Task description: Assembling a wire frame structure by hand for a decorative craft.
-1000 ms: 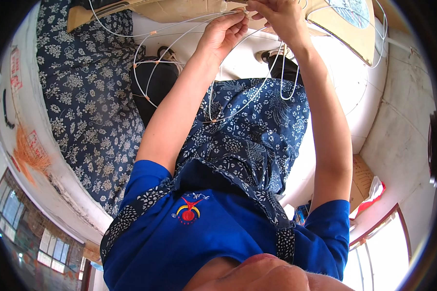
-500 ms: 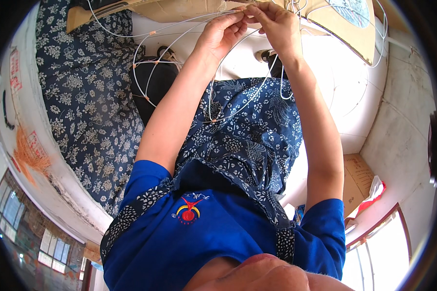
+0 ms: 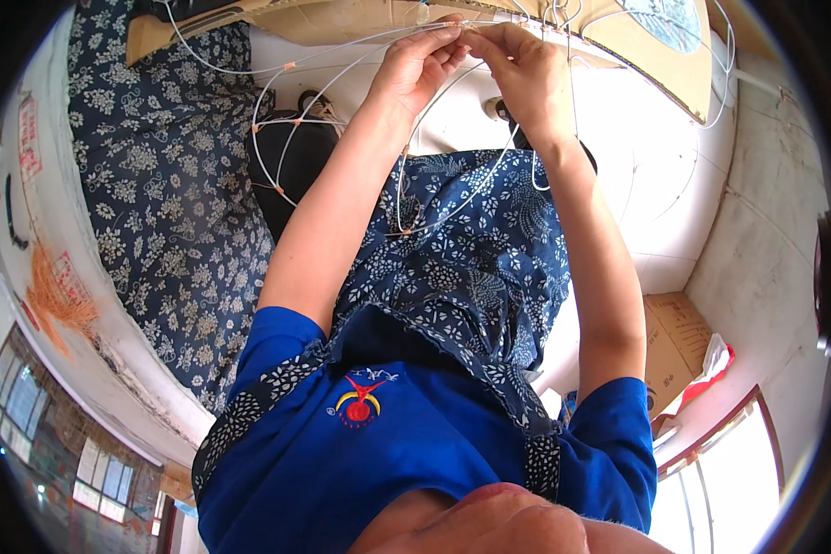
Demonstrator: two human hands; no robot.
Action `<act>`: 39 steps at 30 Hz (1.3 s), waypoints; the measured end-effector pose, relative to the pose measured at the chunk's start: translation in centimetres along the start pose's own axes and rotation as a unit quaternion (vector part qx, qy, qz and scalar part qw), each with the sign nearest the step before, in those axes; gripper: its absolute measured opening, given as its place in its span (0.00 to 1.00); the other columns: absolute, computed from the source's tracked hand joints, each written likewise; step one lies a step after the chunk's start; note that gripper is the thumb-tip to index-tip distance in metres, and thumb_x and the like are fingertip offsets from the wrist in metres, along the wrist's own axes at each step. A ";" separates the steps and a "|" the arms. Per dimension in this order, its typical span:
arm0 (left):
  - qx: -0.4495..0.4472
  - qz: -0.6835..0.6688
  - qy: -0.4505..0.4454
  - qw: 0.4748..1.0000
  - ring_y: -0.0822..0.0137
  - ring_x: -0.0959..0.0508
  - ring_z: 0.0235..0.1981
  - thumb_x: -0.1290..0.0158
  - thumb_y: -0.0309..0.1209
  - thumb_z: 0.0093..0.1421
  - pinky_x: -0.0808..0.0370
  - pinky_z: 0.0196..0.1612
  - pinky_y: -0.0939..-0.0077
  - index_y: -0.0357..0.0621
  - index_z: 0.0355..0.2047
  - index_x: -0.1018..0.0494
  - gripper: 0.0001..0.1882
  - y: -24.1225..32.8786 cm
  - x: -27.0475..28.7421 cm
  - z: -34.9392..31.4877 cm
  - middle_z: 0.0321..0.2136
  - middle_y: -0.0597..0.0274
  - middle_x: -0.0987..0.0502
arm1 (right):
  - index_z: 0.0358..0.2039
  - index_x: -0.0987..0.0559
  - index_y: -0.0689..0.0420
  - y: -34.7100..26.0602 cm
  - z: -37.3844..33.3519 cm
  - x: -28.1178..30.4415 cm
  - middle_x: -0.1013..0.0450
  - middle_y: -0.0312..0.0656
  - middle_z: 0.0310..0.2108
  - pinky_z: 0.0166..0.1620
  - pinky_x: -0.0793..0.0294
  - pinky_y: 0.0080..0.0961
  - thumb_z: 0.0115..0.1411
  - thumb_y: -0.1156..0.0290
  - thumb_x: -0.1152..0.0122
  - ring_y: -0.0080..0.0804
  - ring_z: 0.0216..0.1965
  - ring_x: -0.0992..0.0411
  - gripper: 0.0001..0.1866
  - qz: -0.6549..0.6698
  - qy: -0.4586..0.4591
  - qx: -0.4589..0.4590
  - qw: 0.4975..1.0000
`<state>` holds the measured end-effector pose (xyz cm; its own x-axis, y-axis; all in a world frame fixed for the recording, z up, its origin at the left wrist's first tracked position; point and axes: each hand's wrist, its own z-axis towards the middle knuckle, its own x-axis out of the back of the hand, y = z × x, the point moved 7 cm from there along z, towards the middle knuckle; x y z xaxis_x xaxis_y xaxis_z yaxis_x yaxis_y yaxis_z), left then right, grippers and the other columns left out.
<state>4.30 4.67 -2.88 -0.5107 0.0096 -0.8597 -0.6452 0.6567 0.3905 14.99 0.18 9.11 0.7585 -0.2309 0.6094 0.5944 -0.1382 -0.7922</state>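
Wire frame [image 3: 297, 120]: pale thin wires bent into loops, tied at crossings with small orange bindings [image 3: 289, 66]. It spreads before the person, lower loop over the blue patterned apron [image 3: 475, 249], upper wires running up to the hands.

Left hand [image 3: 415, 74] at the frame's upper wires, its grip a narrow thumb-and-finger pinch on the wire; hardly shifted over the last second. Right hand [image 3: 528, 81] has dropped from a raised position and swung in beside it, fingertips now meeting the left's at one spot on the frame. Reading: both hands attend to a single joint, left steadying, right doing the finer work. Right grip looks narrow, but whether it is closed on wire or tie cannot be told.

The right forearm, come inward, now covers more of the loop at the frame's right side; only a short curve shows past the wrist.

Outward: cardboard sheet [image 3: 679, 83] beyond the frame's upper right, with more wire lying across it; white-flowered dark cloth [image 3: 157, 212] left of the frame.

Hard to make out: the joint itself, behind fingertips; the frame's far side, cut by the upper edge; pale wires lost against the bright floor below the frame.
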 end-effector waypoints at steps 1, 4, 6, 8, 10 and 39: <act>-0.001 0.004 0.012 1.000 0.67 0.23 0.38 0.44 0.24 0.56 0.26 0.45 0.74 0.33 0.40 0.25 0.11 -0.1 0.2 0.2 0.36 0.56 0.22 | 0.36 0.19 0.59 -0.1 -0.3 0.0 0.22 0.37 0.25 0.27 0.32 0.14 0.58 0.66 0.39 0.16 0.22 0.30 0.11 -0.004 0.008 0.016 1.000; 0.002 0.008 0.018 1.000 0.67 0.22 0.38 0.44 0.24 0.56 0.26 0.46 0.75 0.33 0.41 0.25 0.12 -0.2 0.3 0.2 0.36 0.56 0.22 | 0.33 0.18 0.56 -0.1 -0.9 0.3 0.22 0.45 0.25 0.31 0.25 0.23 0.56 0.63 0.38 0.33 0.27 0.22 0.10 -0.023 0.024 -0.025 0.999; 0.005 0.011 0.013 1.000 0.67 0.22 0.38 0.43 0.24 0.55 0.26 0.46 0.75 0.34 0.41 0.26 0.13 -0.2 -0.1 0.2 0.36 0.56 0.22 | 0.35 0.19 0.58 1.6 -0.4 0.1 0.22 0.40 0.27 0.31 0.27 0.18 0.58 0.64 0.40 0.25 0.28 0.23 0.11 0.060 0.028 -0.043 0.997; 0.001 0.014 0.028 0.999 0.67 0.22 0.38 0.43 0.25 0.55 0.26 0.45 0.76 0.35 0.42 0.26 0.13 -0.1 -0.3 0.0 0.35 0.57 0.21 | 0.37 0.19 0.59 2.3 0.2 0.1 0.21 0.35 0.29 0.31 0.29 0.14 0.61 0.65 0.42 0.18 0.30 0.25 0.11 0.143 0.030 -0.060 0.987; 0.003 0.031 0.036 0.999 0.68 0.22 0.38 0.42 0.26 0.55 0.26 0.45 0.76 0.35 0.42 0.26 0.13 0.3 -0.3 -0.4 0.34 0.57 0.21 | 0.36 0.19 0.59 1.8 1.3 0.0 0.21 0.35 0.31 0.33 0.28 0.13 0.61 0.66 0.43 0.19 0.34 0.24 0.11 0.158 0.001 -0.078 0.984; 0.033 0.158 0.049 0.986 0.64 0.22 0.41 0.46 0.34 0.60 0.28 0.51 0.69 0.39 0.40 0.24 0.13 -0.1 -1.7 -1.2 0.37 0.59 0.22 | 0.31 0.18 0.59 2.4 -1.3 0.5 0.22 0.38 0.25 0.30 0.28 0.17 0.56 0.66 0.36 0.19 0.24 0.27 0.09 0.163 0.116 -0.066 0.977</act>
<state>4.59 3.65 -1.05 -0.7351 0.1508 -0.6609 -0.4081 0.6800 0.6091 16.44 -1.56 7.45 0.8118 -0.4939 0.3117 0.2792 -0.1406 -0.9499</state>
